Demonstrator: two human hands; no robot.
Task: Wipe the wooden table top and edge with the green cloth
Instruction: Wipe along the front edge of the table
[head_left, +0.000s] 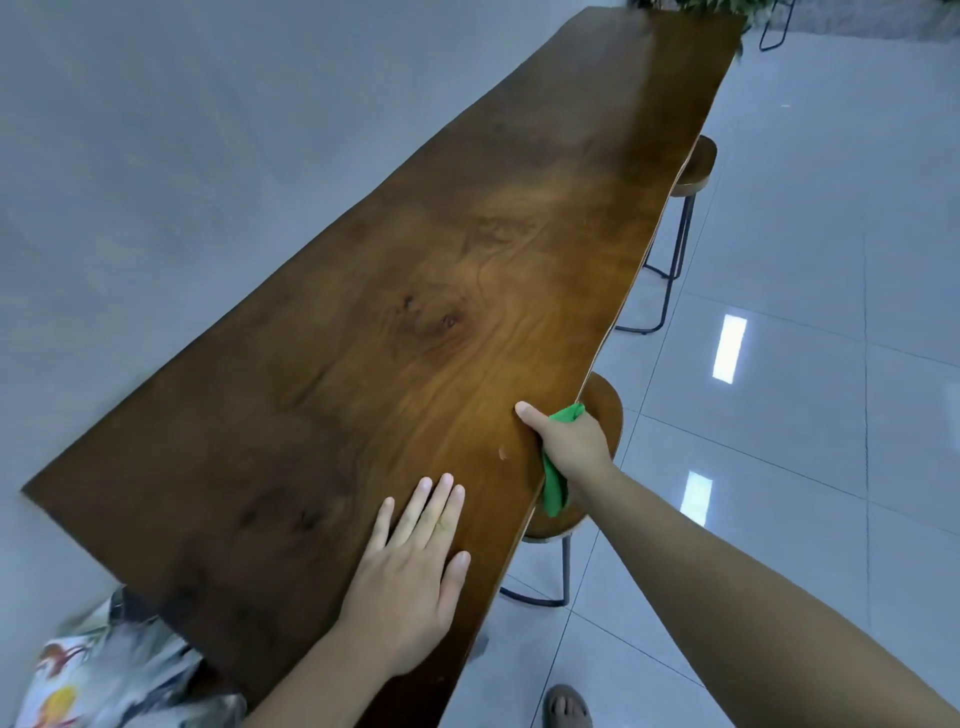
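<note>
head view, right hand (569, 441) gripping green cloth (555, 491) over table (363, 338) edge, left hand (410, 582) flat, fingers spread

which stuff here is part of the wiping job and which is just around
Part of the job:
long brown wooden table top
crumpled green cloth
right hand gripping cloth at the table edge
left hand flat on the top

Just around:
near round wooden stool
far round wooden stool
leafy green plant
</note>
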